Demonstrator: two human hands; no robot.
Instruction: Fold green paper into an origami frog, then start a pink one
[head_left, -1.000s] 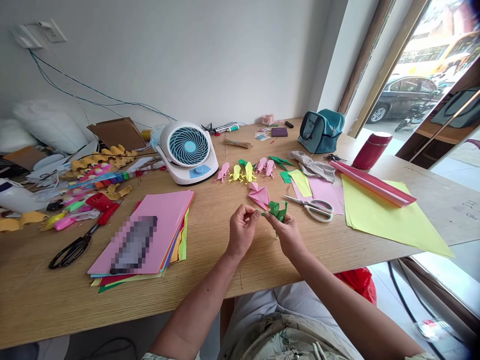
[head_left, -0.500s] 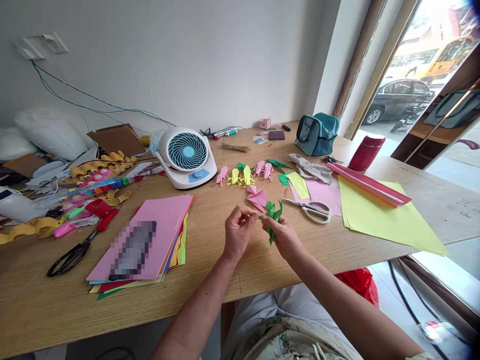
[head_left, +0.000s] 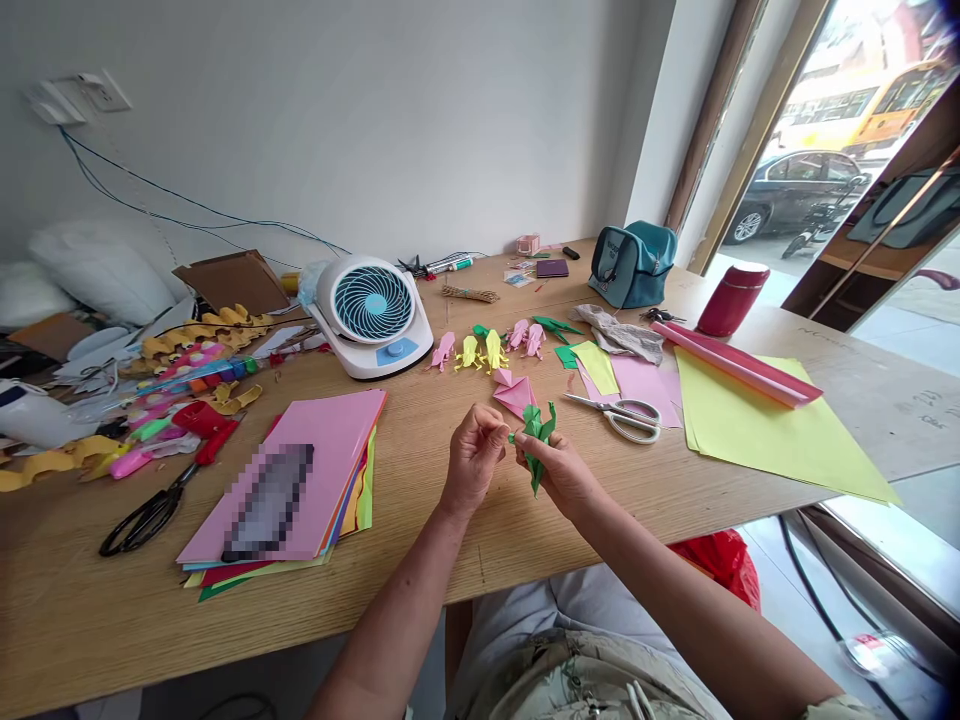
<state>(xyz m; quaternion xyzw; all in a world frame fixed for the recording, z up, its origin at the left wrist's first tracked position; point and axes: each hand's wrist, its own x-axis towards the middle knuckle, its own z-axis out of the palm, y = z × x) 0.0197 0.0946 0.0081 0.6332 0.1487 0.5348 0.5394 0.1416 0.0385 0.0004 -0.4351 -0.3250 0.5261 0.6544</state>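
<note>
A green folded paper figure (head_left: 537, 430) is held above the table's near part by my right hand (head_left: 561, 468), its thumb and fingers pinched on the middle. My left hand (head_left: 476, 450) pinches the tip of a thin green point on the figure's left side. Just beyond the hands lies a pink folded paper piece (head_left: 514, 394). Behind it stand small yellow paper figures (head_left: 493, 350) and pink paper figures (head_left: 444, 350). White-handled scissors (head_left: 631, 420) rest to the right of my right hand, partly on pink sheets (head_left: 646, 388).
A white fan (head_left: 375, 310) stands back left. Stacked coloured paper (head_left: 330, 425) and black-handled scissors (head_left: 146, 518) lie left. On the right are yellow sheets (head_left: 772, 430), a pink roll (head_left: 739, 368), a red bottle (head_left: 733, 300) and a teal bag (head_left: 634, 265).
Both hands have shifted slightly left with the green figure, which has turned a little. Its left point shows a bit more clearly between the hands.
</note>
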